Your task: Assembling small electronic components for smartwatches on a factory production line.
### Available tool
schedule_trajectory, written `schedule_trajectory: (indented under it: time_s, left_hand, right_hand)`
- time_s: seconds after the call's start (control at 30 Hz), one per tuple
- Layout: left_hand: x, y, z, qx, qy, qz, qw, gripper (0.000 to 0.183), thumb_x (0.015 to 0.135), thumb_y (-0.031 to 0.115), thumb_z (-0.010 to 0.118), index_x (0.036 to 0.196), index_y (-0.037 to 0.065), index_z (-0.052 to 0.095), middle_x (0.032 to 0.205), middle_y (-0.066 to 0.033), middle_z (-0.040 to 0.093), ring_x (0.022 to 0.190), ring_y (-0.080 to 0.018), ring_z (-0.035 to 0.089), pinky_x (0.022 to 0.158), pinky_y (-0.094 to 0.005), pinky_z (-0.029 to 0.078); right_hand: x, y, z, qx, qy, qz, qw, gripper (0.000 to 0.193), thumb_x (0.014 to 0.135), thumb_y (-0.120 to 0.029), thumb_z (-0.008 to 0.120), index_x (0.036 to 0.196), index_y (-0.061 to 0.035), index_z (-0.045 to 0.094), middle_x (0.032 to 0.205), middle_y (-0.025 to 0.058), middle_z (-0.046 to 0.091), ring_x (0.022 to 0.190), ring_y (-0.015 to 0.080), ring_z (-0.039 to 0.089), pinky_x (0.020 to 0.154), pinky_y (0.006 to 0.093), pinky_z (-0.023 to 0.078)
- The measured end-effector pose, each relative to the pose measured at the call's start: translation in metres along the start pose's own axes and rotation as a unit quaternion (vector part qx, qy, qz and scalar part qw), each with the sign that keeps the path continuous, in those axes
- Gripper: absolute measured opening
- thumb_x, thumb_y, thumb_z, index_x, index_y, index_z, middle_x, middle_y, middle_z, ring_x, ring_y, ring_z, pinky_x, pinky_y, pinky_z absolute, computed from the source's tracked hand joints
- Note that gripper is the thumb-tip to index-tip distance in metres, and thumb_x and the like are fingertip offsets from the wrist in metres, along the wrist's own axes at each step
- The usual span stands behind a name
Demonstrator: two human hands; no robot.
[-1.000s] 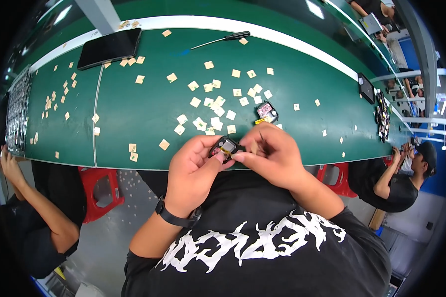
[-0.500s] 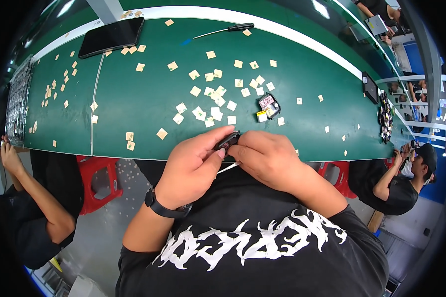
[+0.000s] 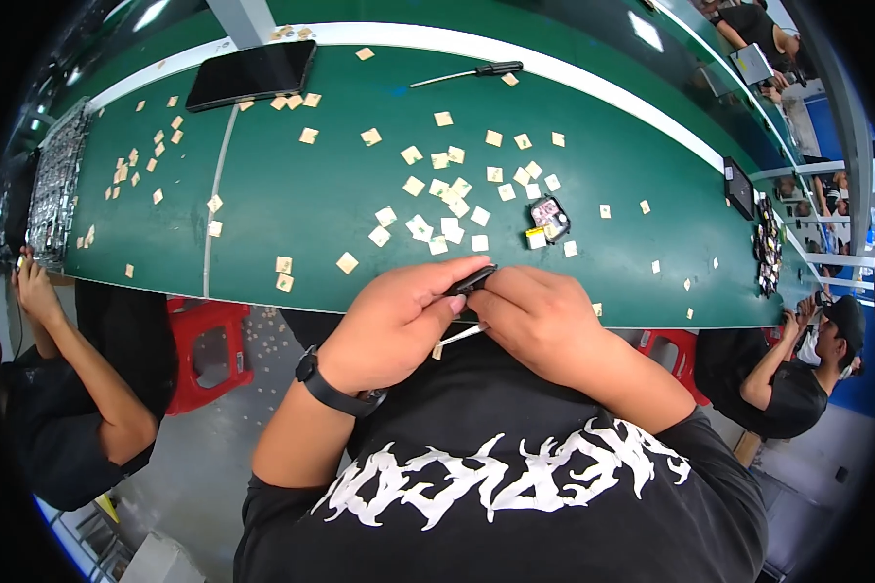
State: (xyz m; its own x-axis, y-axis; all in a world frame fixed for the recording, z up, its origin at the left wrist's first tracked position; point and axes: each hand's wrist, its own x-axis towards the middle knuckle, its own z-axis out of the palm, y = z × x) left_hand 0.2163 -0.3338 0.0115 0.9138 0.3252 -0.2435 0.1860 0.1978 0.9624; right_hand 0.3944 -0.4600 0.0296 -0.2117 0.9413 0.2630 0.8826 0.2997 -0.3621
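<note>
Close in front of me, at the near edge of the table, my left hand (image 3: 394, 316) grips a small black case-like part (image 3: 472, 282) between thumb and fingers. My right hand (image 3: 544, 316) has its fingers curled against the same part from the other side. From beneath the right hand a thin white stick (image 3: 462, 336) sticks out toward the lower left, with a small pale square (image 3: 437, 352) by its end. Fingers hide much of the black part. Beyond my hands lies an open small black device (image 3: 551, 216) with a yellow and white label.
Many pale square stickers (image 3: 419, 228) lie scattered over the green table (image 3: 311, 204). Toward the back are a black tablet-like slab (image 3: 253, 76) and a screwdriver (image 3: 476, 73). A black box (image 3: 739, 188) stands at the right. Co-workers sit on both sides.
The view has shifted, so the table's things appear farther right. The black part has turned in my fingers and shows less of its inside. A pale square now shows by the stick's end.
</note>
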Motion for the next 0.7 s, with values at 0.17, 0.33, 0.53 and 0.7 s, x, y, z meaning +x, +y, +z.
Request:
schedule_trajectory:
  time_s: [0.17,0.33,0.53,0.7]
  left_hand:
    - [0.001,0.000,0.001,-0.032,-0.007,-0.017,0.999,0.041,0.102,-0.001,0.051,0.143,-0.004,0.053,0.133,-0.0107,0.063,0.119,-0.0148,0.061,0.102,-0.0289,0.049]
    - [0.002,-0.003,-0.001,-0.038,-0.025,0.006,0.999,0.041,0.101,-0.005,0.049,0.143,-0.004,0.053,0.137,-0.0119,0.062,0.124,-0.0167,0.059,0.106,-0.0303,0.048]
    - [0.006,-0.004,-0.002,-0.106,-0.028,-0.003,0.994,0.042,0.101,-0.006,0.048,0.144,-0.005,0.052,0.137,-0.0125,0.061,0.124,-0.0182,0.059,0.106,-0.0317,0.048]
    - [-0.003,0.004,-0.005,-0.145,0.067,0.017,0.987,0.041,0.101,-0.003,0.050,0.141,-0.006,0.052,0.134,-0.0162,0.062,0.120,-0.0206,0.062,0.103,-0.0349,0.052]
  right_hand:
    - [0.000,-0.011,-0.001,-0.017,-0.003,0.038,0.999,0.015,0.074,-0.006,0.067,0.089,-0.0018,0.064,0.087,0.0066,0.054,0.075,0.0225,0.063,0.057,0.0343,0.053]
    - [0.002,-0.011,-0.004,-0.023,-0.026,0.020,0.999,0.012,0.075,-0.005,0.065,0.086,-0.0016,0.063,0.086,0.0069,0.053,0.075,0.0226,0.062,0.057,0.0341,0.053]
    - [0.004,-0.006,-0.004,-0.021,-0.033,0.006,0.999,0.010,0.075,-0.006,0.065,0.083,-0.0024,0.061,0.084,0.0067,0.052,0.075,0.0223,0.062,0.056,0.0326,0.054]
    - [0.005,-0.007,-0.023,0.044,0.010,0.070,0.997,0.017,0.078,-0.008,0.073,0.094,-0.0049,0.068,0.086,0.0073,0.056,0.077,0.0238,0.065,0.057,0.0377,0.053]
